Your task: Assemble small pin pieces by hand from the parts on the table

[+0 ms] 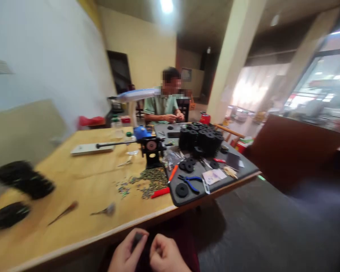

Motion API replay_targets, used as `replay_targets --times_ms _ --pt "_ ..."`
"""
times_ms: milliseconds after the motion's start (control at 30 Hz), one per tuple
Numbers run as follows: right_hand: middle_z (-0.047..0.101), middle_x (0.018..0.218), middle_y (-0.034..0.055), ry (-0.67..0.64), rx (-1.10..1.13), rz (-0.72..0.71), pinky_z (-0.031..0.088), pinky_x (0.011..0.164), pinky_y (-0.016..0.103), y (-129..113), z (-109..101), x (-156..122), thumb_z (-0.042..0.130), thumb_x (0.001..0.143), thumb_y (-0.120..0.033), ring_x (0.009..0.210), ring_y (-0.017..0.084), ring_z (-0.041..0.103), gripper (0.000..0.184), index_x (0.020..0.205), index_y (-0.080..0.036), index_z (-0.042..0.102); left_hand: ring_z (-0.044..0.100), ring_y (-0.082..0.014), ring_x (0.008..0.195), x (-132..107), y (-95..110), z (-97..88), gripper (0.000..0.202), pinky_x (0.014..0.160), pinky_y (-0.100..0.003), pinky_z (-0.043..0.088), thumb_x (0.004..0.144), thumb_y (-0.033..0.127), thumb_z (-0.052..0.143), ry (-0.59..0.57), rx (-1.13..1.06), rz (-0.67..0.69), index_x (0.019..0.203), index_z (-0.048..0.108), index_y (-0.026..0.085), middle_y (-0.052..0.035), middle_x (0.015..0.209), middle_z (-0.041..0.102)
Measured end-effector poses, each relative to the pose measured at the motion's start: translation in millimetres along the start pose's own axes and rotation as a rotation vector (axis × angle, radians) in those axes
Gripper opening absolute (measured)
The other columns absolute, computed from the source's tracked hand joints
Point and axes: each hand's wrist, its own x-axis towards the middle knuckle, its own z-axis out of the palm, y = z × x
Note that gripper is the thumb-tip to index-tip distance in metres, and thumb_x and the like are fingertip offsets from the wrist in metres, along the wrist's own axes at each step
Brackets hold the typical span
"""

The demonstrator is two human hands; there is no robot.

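Both of my hands sit low at the bottom edge, below the wooden table's front edge (107, 234). My left hand (127, 251) is curled around a small dark part (136, 238) held between thumb and fingers. My right hand (166, 255) is closed in a loose fist beside it, its fingers touching the same spot; what it holds is hidden. On the table stand a black hand-crank tool (151, 149) with a long handle, a pile of small greenish parts (151, 179), and stacks of black rings (200, 139) on a grey mat (192, 196).
Blue pliers (193, 182), a red tool (160, 193), and loose black rings lie on the mat. Dark brush-like bundles (22, 179) rest at the table's left. Another person (164, 105) sits at the far end working with both hands. A pillar (232, 56) stands behind.
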Motion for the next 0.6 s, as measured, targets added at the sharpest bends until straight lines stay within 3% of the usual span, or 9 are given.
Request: replay_targets --times_ms 233,333,500,600 --pt "0.03 0.041 -0.0128 -0.084 0.141 -0.089 0.02 0.036 0.018 26.6 -2.9 9.8 0.052 0.07 -0.027 0.034 0.005 0.027 0.017 0.062 -0.024 0.036 0.059 -0.0199 0.07 0.5 -2.0 5.3 0.03 0.068 -0.027 0.048 0.082 0.047 0.06 0.08 -0.068 0.045 0.078 0.063 0.017 -0.0035 0.072 0.066" --pt "0.029 0.042 -0.0137 -0.139 0.201 -0.092 0.019 0.036 0.018 27.2 -3.2 8.2 0.054 0.073 -0.029 0.034 0.005 0.024 0.02 0.065 -0.024 0.036 0.059 -0.0196 0.071 -1.8 -1.2 4.0 0.026 0.069 -0.027 0.046 0.083 0.042 0.06 0.098 -0.1 0.053 0.078 0.063 0.017 -0.0035 0.073 0.066" --pt "0.029 0.043 -0.0133 -0.121 0.242 -0.072 0.016 0.038 0.018 23.0 -4.9 8.8 0.063 0.072 -0.034 0.036 0.004 0.02 0.029 0.063 -0.024 0.037 0.057 -0.0182 0.073 3.0 1.1 -6.1 0.025 0.07 -0.025 0.044 0.083 0.041 0.062 0.199 -0.188 0.074 0.077 0.063 0.017 -0.0029 0.074 0.065" --pt "0.028 0.041 -0.0135 -0.102 0.281 -0.056 0.016 0.038 0.019 16.3 -7.4 7.3 0.064 0.074 -0.043 0.036 0.005 0.021 0.035 0.063 -0.024 0.037 0.05 -0.0132 0.059 5.4 -3.1 -14.6 0.028 0.057 -0.022 0.04 0.081 0.045 0.063 0.213 -0.316 0.004 0.08 0.063 0.017 0.0023 0.061 0.056"
